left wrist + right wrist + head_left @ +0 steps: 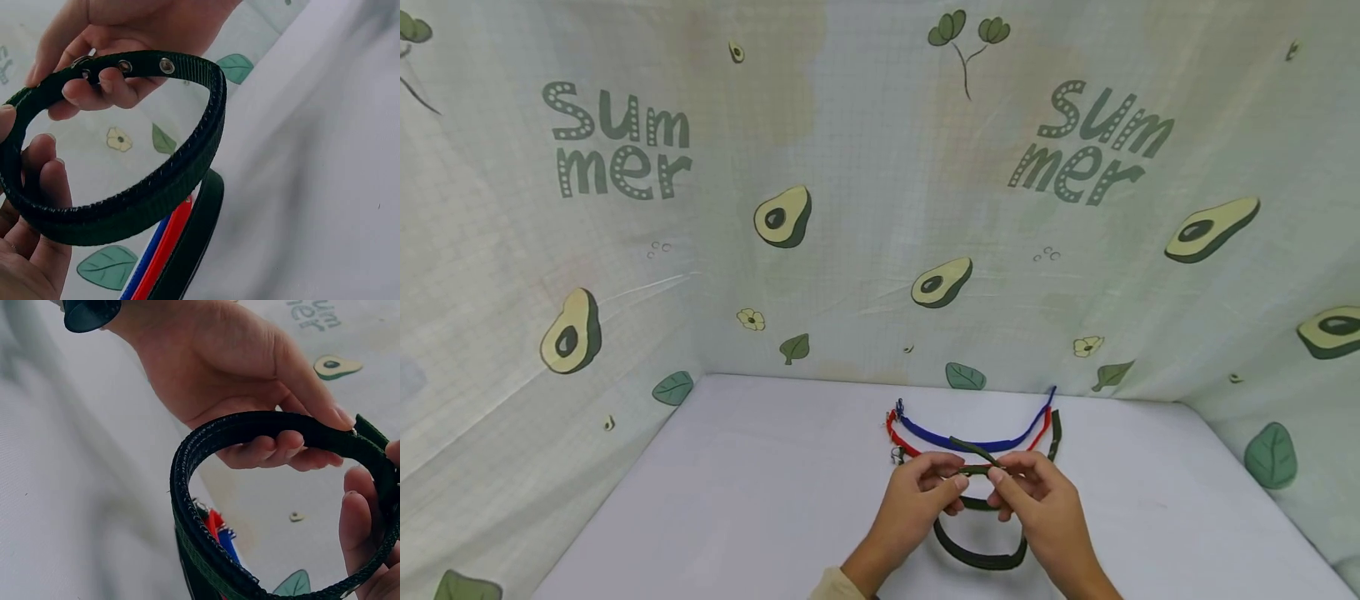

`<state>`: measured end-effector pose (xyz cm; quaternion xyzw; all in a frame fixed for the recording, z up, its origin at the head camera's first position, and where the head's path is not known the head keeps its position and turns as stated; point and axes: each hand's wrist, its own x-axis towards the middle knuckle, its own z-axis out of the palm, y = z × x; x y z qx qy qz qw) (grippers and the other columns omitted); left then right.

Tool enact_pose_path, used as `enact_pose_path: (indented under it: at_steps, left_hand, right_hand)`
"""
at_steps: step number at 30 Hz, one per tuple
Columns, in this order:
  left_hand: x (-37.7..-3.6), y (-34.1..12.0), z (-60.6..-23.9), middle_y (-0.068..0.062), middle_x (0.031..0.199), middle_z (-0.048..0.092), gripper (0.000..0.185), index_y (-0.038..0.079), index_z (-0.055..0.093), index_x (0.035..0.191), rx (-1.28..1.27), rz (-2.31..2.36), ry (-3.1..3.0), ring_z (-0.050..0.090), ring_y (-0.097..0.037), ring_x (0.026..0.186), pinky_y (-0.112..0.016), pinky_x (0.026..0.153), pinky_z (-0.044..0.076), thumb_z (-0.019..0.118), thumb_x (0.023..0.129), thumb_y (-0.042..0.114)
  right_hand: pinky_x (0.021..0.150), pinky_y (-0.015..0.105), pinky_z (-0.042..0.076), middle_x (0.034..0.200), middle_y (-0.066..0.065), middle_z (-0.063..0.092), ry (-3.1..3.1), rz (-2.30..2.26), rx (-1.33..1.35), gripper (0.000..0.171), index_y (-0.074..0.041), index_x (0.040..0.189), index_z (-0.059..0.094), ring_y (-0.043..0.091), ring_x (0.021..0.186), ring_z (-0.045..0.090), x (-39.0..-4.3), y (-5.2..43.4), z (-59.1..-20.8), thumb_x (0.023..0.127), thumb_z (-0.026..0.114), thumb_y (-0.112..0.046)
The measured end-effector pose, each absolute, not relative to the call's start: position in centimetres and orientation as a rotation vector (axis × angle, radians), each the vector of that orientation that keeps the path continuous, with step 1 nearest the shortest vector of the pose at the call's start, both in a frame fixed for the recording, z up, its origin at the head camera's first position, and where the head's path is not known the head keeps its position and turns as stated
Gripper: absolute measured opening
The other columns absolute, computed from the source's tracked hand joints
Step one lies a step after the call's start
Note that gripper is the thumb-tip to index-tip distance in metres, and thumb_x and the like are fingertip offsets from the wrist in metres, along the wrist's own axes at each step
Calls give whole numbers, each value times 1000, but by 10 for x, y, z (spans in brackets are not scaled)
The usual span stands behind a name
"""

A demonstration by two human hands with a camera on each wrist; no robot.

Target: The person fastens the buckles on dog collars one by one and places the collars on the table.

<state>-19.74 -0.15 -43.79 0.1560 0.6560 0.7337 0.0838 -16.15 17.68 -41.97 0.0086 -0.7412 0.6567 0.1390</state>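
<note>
Both hands hold a dark green pet collar, bent into a loop that hangs toward me. My left hand pinches the strap on one side, thumb and fingers curled. Opposite it, my right hand pinches the other side near the collar's free end, which sticks up between the hands. Metal eyelets line the strap in the left wrist view, close to the right fingers. In the right wrist view the left hand grips the band from above. Fingers largely hide the buckle.
Beyond the hands, a blue collar, a red collar and another dark green collar lie curved on the white table. Metal fittings show at their left ends. A printed cloth hangs behind and along the sides.
</note>
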Motion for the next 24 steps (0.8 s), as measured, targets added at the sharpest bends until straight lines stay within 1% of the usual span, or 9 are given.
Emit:
enact_pose_path:
  at_steps: [4,8,11,14,17,21,24]
  left_hand:
    - [-198,-2,-437,-8,93,70,31,3,71,114,358,2202,1905,63,-14,71,-26,70,57,73,93,25]
    - [-198,-3,-436,-8,96,69,30,4,73,114,286,2238,1845,60,-14,71,-27,71,55,74,93,25]
    - [-198,-3,-435,-6,97,69,29,5,73,114,278,2254,1843,59,-14,72,-27,71,54,74,92,24]
    - [-197,-3,-434,-5,98,70,32,4,72,115,281,2248,1866,60,-15,72,-28,71,54,75,91,25]
    - [-195,-3,-432,-5,97,71,33,3,71,116,283,2239,1887,60,-15,71,-28,71,55,75,91,24]
    - [-194,-3,-429,-5,92,70,29,4,72,113,308,2241,1889,60,-15,71,-26,69,55,76,91,21]
    - [-192,-3,-427,-5,91,70,27,6,73,112,336,2235,1903,60,-15,72,-25,67,54,77,89,20]
  right_hand:
    - [54,34,55,88,16,67,-2109,1940,72,22,3,105,59,25,63,67,-162,176,-421,93,72,-10]
    - [55,35,56,81,18,68,-2113,1951,118,21,5,105,58,27,62,67,-162,176,-423,94,70,-8]
    - [56,35,57,81,19,69,-2127,1931,132,20,4,105,58,28,66,69,-162,176,-423,95,69,-8]
    - [58,36,58,87,18,70,-2128,1911,139,20,4,105,58,26,74,71,-162,176,-423,95,69,-8]
    - [64,37,60,99,18,69,-2110,1922,171,21,6,107,58,23,85,72,-161,176,-422,94,70,-5]
    - [73,40,60,113,18,64,-2078,1923,252,26,7,116,58,21,97,71,-160,177,-419,94,69,-2]
    - [73,39,60,117,16,64,-2086,1868,293,28,3,121,61,18,101,69,-159,177,-419,95,68,-2]
